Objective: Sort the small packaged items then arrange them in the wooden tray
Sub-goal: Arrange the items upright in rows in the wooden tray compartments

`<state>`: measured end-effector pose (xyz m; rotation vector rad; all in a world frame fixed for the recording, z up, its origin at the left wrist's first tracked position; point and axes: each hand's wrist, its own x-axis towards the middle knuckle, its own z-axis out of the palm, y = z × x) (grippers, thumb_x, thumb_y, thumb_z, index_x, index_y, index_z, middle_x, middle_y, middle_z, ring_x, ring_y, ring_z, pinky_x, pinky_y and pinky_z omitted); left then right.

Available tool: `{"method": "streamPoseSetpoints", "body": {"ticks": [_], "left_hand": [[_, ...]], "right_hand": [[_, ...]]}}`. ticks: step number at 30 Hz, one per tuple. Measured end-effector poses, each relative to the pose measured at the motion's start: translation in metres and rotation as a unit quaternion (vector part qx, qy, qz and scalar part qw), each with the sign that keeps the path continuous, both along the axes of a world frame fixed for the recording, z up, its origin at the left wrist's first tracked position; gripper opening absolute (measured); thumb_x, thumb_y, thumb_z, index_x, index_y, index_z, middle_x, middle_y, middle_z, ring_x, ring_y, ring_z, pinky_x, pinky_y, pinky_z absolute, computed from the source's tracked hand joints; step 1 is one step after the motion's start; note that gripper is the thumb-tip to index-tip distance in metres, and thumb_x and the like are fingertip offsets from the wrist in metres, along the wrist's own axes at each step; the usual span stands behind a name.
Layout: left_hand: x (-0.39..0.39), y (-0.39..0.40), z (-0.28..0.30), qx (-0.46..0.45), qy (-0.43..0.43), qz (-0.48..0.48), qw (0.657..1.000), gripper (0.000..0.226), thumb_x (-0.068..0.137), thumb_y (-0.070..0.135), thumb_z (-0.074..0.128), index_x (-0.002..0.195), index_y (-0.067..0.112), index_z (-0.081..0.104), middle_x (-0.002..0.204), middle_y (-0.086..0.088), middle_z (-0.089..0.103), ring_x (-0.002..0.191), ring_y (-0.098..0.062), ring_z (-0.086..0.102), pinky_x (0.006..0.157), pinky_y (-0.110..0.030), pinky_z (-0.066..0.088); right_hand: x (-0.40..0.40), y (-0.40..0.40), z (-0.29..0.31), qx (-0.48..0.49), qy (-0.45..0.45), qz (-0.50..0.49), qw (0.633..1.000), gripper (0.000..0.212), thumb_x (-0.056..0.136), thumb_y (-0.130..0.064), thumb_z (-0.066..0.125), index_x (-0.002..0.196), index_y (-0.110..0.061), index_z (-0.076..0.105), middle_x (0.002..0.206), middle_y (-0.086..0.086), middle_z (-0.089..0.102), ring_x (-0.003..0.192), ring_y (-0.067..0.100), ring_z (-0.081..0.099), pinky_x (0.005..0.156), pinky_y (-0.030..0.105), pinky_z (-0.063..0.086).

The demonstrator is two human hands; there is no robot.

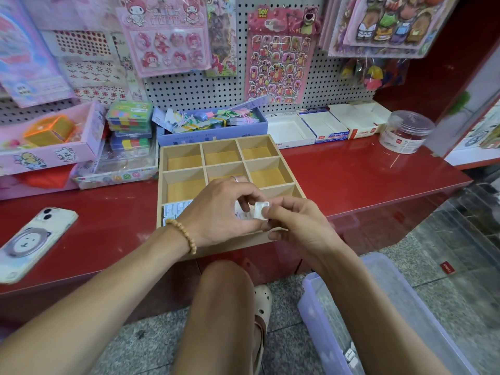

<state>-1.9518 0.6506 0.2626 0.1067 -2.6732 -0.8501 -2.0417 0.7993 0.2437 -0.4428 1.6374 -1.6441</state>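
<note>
1. A small white packaged item (pixel 262 210) is held above the near row of the wooden tray (pixel 270 147), between both hands.
2. The right hand (pixel 295 223) pinches its right edge; the left hand (pixel 224 209), fingers curled, grips what appears to be a small stack of similar packets.
3. The near-left compartment already holds a row of white packets (pixel 177 208); the six compartments of the middle and far rows are bare. The rest of the near row is hidden by the hands.
4. Recommended: square the packet to the stack, then seat it flush against the existing row.
5. The tray rests on a red counter (pixel 365 169); a phone (pixel 32 239) lies well to the left.
</note>
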Motion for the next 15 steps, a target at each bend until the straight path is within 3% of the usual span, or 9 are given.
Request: {"method": "streamPoseSetpoints", "body": {"ticks": [3, 5, 9, 15], "left_hand": [[0.004, -0.008, -0.001, -0.031, -0.038, 0.033, 0.998, 0.042, 0.059, 0.055, 0.067, 0.089, 0.026, 0.071, 0.080, 0.011, 0.063, 0.073, -0.006, 0.058, 0.069, -0.023, 0.047], [0.006, -0.018, -0.003, -0.060, -0.082, 0.072, 0.992, 0.038, 0.063, 0.050, 0.069, 0.094, 0.027, 0.069, 0.086, 0.011, 0.062, 0.078, -0.009, 0.057, 0.075, -0.033, 0.049], [0.006, -0.036, -0.017, -0.162, -0.194, 0.109, 0.961, 0.029, 0.081, 0.036, 0.068, 0.107, 0.024, 0.062, 0.101, 0.007, 0.060, 0.100, -0.016, 0.054, 0.078, -0.028, 0.040], [-0.008, -0.033, -0.030, -0.270, -0.247, 0.120, 0.923, 0.040, 0.079, 0.051, 0.069, 0.111, 0.028, 0.064, 0.095, 0.006, 0.050, 0.109, -0.019, 0.050, 0.091, -0.035, 0.037]], "right_hand": [[0.002, -0.006, -0.002, 0.020, 0.011, 0.012, 1.000, 0.006, 0.094, -0.010, 0.064, 0.093, -0.011, 0.070, 0.071, 0.002, 0.069, 0.065, 0.010, 0.061, 0.058, 0.020, 0.050], [-0.003, -0.006, -0.003, 0.036, 0.038, -0.008, 0.999, 0.009, 0.095, -0.014, 0.064, 0.095, -0.009, 0.071, 0.080, 0.004, 0.071, 0.071, 0.013, 0.061, 0.062, 0.022, 0.051], [-0.018, 0.005, -0.004, 0.040, 0.072, -0.074, 0.994, 0.015, 0.099, -0.018, 0.060, 0.096, -0.006, 0.070, 0.088, 0.005, 0.069, 0.076, 0.014, 0.060, 0.062, 0.021, 0.053], [-0.031, 0.019, -0.008, 0.039, 0.087, -0.118, 0.988, 0.014, 0.100, -0.015, 0.058, 0.096, -0.007, 0.068, 0.089, 0.008, 0.066, 0.075, 0.015, 0.060, 0.060, 0.022, 0.052]]}}
